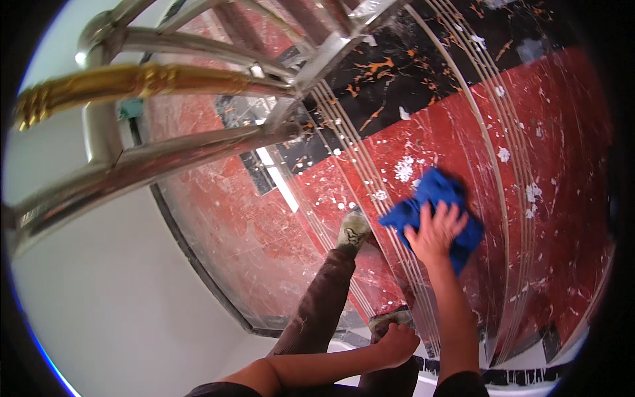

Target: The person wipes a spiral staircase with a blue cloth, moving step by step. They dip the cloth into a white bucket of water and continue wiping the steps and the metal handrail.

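My right hand (pixel 439 229) holds a crumpled blue cloth (pixel 466 243) against a red marble-look stair step (pixel 441 134), palm down and fingers spread. White paint-like spots (pixel 404 168) dot the step just beyond the cloth. Fine parallel grooves (pixel 369 173) run along the step edge to the left of it. Down by my knee, my left hand (pixel 401 343) is curled closed, and nothing shows in it. One shoe (pixel 354 228) rests on the step below, with the other shoe (pixel 392 317) partly hidden behind my left hand.
A stainless steel railing (pixel 188 151) with a gold-coloured baluster (pixel 149 79) crosses the upper left. Black, orange-veined stone (pixel 377 74) adjoins the red steps. A white wall (pixel 129 278) with dark skirting (pixel 183 243) borders the lower left. Another step edge (pixel 491 134) lies to the right.
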Demonstrator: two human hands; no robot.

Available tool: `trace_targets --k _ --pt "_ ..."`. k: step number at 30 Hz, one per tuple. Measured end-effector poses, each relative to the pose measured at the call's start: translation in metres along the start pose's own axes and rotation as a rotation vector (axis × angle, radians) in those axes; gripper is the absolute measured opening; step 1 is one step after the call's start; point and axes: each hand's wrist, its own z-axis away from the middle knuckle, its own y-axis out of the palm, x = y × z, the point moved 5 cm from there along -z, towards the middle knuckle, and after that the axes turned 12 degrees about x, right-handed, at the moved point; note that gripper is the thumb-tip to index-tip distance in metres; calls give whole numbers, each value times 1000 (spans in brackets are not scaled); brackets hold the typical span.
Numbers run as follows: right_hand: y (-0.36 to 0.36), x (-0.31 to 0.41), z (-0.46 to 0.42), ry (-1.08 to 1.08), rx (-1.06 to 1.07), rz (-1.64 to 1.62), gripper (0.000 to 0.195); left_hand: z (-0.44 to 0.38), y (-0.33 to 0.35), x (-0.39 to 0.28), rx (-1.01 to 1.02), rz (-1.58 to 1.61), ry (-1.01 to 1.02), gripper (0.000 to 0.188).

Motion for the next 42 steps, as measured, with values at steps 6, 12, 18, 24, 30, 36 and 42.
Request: trace_targets --k 6,12,18,24,30,36,42 --pt "-61 96 -158 -253 -160 -111 73 -1 -2 12 152 82 27 26" --pt "-98 130 -287 -467 -245 -16 50 -16 1 31 -9 118 66 25" --pt "-128 99 -332 -34 -276 -14 58 -13 -6 42 -79 100 4 26" --pt "-94 40 -220 4 -309 145 48 -18 -13 39 -44 -60 -88 18" --pt "-51 -20 -87 -214 -77 360 30 -20 -18 8 48 66 34 19" --pt "-151 40 -131 -541 -316 542 31 -22 -18 -5 -96 93 79 26" --pt "-193 102 -265 -361 -298 757 35 -26 -38 13 -37 128 16 30"
